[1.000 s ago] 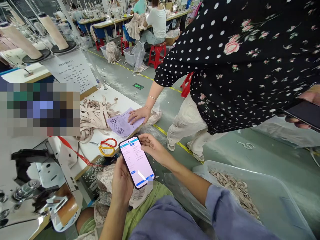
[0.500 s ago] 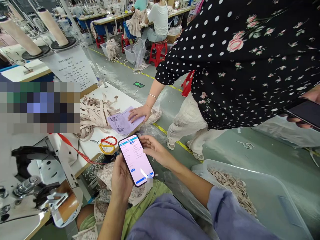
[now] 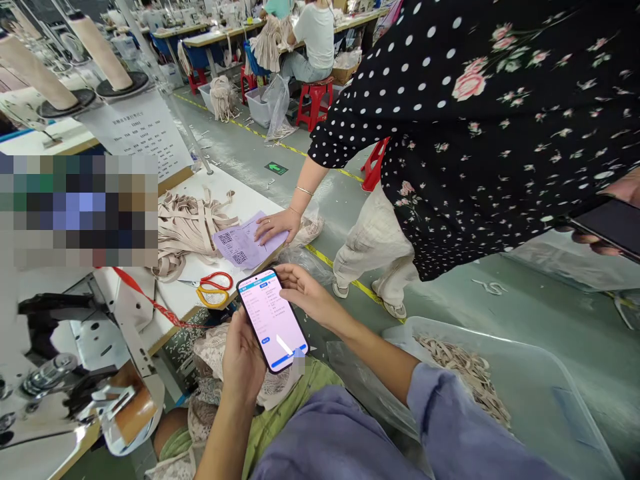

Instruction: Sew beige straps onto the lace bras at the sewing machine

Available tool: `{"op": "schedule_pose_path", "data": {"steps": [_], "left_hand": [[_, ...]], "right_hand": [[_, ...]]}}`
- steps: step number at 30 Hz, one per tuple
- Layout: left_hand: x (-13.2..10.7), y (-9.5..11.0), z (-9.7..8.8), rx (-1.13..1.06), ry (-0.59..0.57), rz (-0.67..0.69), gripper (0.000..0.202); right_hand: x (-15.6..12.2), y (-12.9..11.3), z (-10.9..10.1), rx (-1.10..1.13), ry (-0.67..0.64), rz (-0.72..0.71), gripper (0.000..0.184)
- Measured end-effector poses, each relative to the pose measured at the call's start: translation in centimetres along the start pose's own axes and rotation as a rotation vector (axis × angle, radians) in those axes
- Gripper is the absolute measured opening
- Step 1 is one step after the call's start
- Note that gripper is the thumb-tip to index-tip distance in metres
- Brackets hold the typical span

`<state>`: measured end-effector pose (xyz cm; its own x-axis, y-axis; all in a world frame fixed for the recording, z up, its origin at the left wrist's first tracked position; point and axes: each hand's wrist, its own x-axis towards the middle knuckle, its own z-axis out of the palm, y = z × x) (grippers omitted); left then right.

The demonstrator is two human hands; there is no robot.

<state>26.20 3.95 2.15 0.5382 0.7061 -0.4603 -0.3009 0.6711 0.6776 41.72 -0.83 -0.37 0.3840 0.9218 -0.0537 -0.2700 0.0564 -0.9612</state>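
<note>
A lit smartphone (image 3: 275, 327) is in my left hand (image 3: 244, 360), which is wrapped round its left side and underside. My right hand (image 3: 305, 293) grips the phone's upper right edge, its thumb over the screen and its other fingers bent at the top corner. White and blue app pages with small text fill the display. Just beyond the phone, scissors (image 3: 214, 290) with red and yellow handles lie on the white table (image 3: 250, 193). Purple paper sheets (image 3: 239, 248) with printed codes lie there too, under a co-worker's hand (image 3: 280, 225).
Beige fabric strips (image 3: 190, 223) are heaped on the table. A sewing machine (image 3: 85, 353) stands at left, below thread cones (image 3: 100, 50). Lace fabric (image 3: 210, 347) hangs by my lap. At right is a clear plastic bin (image 3: 540, 373) of strips; the co-worker holds another phone (image 3: 607, 223).
My right hand has shifted slightly left, its thumb further over the phone's top right area. The view has moved a little; the co-worker's hand still rests on the papers.
</note>
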Motion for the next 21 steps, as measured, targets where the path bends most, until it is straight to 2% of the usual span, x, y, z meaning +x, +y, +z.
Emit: {"op": "schedule_pose_path", "data": {"steps": [11, 17, 21], "left_hand": [[0.3, -0.1, -0.2, -0.004, 0.022, 0.001, 0.042], [0.6, -0.1, -0.3, -0.023, 0.024, -0.004, 0.041], [0.8, 0.0, -0.2, -0.040, 0.009, 0.008, 0.037]], "right_hand": [[-0.1, 0.6, -0.4, 0.046, 0.006, 0.015, 0.041], [-1.9, 1.7, -0.8, 0.092, -0.101, 0.056, 0.052], [-3.7, 2.1, -0.6, 0.088, -0.199, 0.087, 0.069]]}}
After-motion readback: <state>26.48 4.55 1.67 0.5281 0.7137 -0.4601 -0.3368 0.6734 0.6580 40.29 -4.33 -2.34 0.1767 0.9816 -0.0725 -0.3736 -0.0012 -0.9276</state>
